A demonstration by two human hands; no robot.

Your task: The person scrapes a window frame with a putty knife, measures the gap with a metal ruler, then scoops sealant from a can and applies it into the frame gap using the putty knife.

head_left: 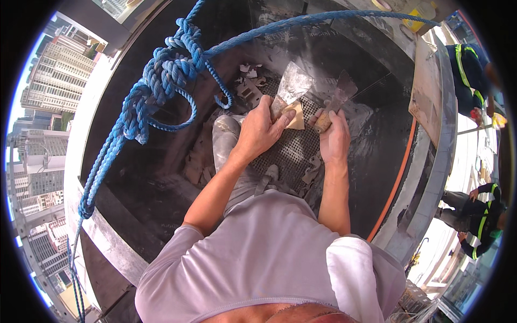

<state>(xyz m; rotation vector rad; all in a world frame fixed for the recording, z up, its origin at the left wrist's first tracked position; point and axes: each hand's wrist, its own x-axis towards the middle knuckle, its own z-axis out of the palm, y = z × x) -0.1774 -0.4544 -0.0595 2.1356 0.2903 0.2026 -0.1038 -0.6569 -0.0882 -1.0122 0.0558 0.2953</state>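
My left hand (261,129) is closed around a wide putty knife (294,82), its broad blade pointing away from me and smeared whitish. A tan folded piece, like sandpaper or card (296,118), shows beside the thumb of that hand, against the knife's handle. To its right, my right hand (336,137) grips a narrower putty knife (343,90) by its worn light-brown handle. This darker, stained blade tilts up and to the right. The two tools are apart. Both hands are in front of my chest, above a dark perforated mat (274,153).
A thick blue rope (167,67) with a bulky knot crosses the upper left. Torn scraps (250,81) lie on the dusty dark surface. An orange hose (396,180) runs along the right. Two people in reflective vests (479,220) are at far right; tall buildings (56,70) stand beyond the left edge.
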